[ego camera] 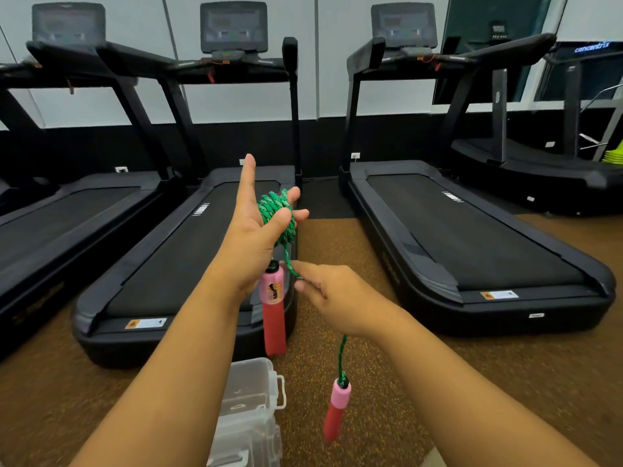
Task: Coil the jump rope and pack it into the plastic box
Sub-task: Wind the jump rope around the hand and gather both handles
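While our left hand (251, 230) stands raised with index finger straight, the green jump rope (278, 214) sits coiled around its other fingers, thumb pressed over the loops. One pink handle (273, 308) hangs just below that palm, its top partly hidden behind the wrist. Our right hand (332, 294) pinches the rope strand between thumb and fingertips; the strand vanishes behind the hand, and the second handle (337, 409) dangles beneath. Near our forearms, the plastic box (251, 409) seems open, cut off by the frame's bottom edge.

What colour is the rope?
Green with darker flecks, clearest in the head view.
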`<state>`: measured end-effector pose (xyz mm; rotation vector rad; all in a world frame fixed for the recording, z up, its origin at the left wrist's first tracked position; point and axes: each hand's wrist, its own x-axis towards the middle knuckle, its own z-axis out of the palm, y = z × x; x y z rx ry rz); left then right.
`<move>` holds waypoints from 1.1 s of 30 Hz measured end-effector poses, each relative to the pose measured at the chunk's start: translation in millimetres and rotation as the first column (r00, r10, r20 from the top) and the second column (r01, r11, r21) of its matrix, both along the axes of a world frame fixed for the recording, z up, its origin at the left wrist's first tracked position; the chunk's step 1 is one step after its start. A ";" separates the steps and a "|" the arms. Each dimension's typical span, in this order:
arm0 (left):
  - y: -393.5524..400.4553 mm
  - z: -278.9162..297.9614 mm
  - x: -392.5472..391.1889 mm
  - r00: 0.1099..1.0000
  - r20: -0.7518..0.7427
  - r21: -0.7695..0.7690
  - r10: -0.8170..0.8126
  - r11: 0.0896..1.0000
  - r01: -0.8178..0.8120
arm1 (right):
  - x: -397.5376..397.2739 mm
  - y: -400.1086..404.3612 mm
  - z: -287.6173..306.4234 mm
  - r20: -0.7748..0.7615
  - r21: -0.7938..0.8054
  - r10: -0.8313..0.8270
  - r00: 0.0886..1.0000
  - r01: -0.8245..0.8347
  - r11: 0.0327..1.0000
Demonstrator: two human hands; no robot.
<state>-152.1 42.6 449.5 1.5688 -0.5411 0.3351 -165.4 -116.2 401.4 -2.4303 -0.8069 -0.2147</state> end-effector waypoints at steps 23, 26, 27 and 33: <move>4.2 -25.0 3.2 0.948 -0.253 0.009 -0.192 0.980 0.201 | -7.5 -3.4 56.5 0.314 -0.077 0.084 0.946 -0.063 0.995; 2.0 -25.6 0.2 0.945 -0.249 -0.002 -0.210 0.976 0.217 | -6.3 -5.0 60.1 0.304 -0.055 0.074 0.950 -0.060 0.997; 1.4 -26.0 -0.4 0.944 -0.248 0.003 -0.217 0.974 0.225 | -6.0 -5.5 61.2 0.294 -0.038 0.069 0.953 -0.061 0.997; -1.8 -25.5 -4.4 0.922 -0.249 -0.071 -0.296 0.955 0.287 | -1.4 -8.8 64.9 0.125 0.112 0.061 0.990 -0.075 0.991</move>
